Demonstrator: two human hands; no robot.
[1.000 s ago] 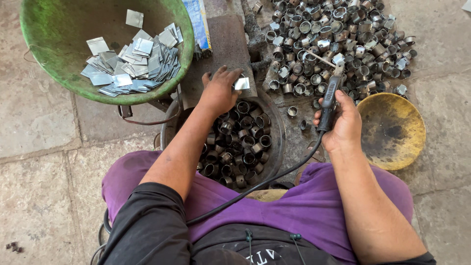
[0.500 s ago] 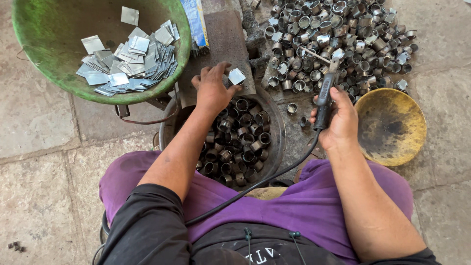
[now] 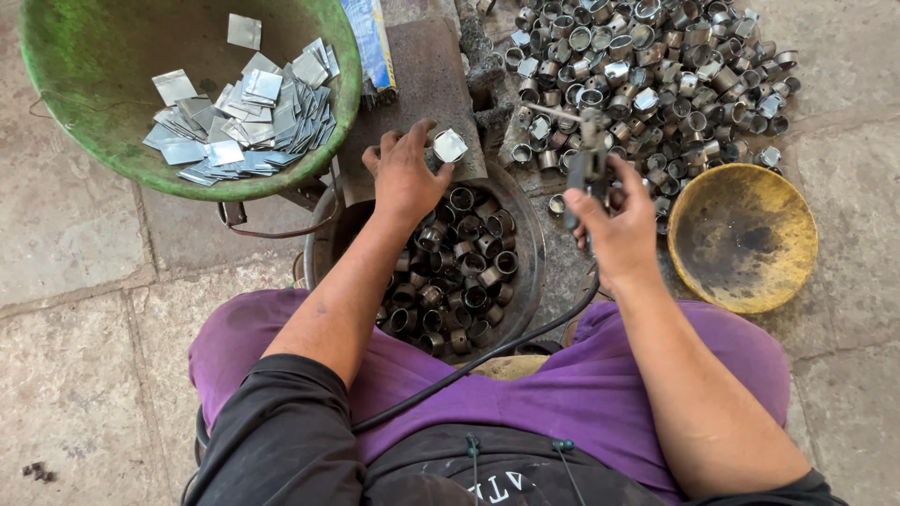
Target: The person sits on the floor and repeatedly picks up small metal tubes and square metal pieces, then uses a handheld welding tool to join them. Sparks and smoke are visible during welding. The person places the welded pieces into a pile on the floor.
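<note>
My left hand (image 3: pixel 405 176) rests on a dark stone block (image 3: pixel 424 94) and holds a small metal ring capped with a shiny square plate (image 3: pixel 449 146). My right hand (image 3: pixel 621 217) grips the dark handle of a corded soldering tool (image 3: pixel 587 167), whose tip points up toward a heap of metal rings (image 3: pixel 647 75). Between my knees stands a round pan (image 3: pixel 531 245) filled with dark metal rings (image 3: pixel 459 272). The tool's black cable (image 3: pixel 487 356) runs across my purple lap.
A green basin (image 3: pixel 112 159) at the upper left holds several shiny square metal plates (image 3: pixel 244 108). A yellow, stained bowl (image 3: pixel 745 239) sits at the right. A blue packet (image 3: pixel 370 42) lies beside the basin. Stone paving surrounds everything.
My left hand has shifted up onto the block with the capped ring. My right hand has brought the tool up and left, closer to the block.
</note>
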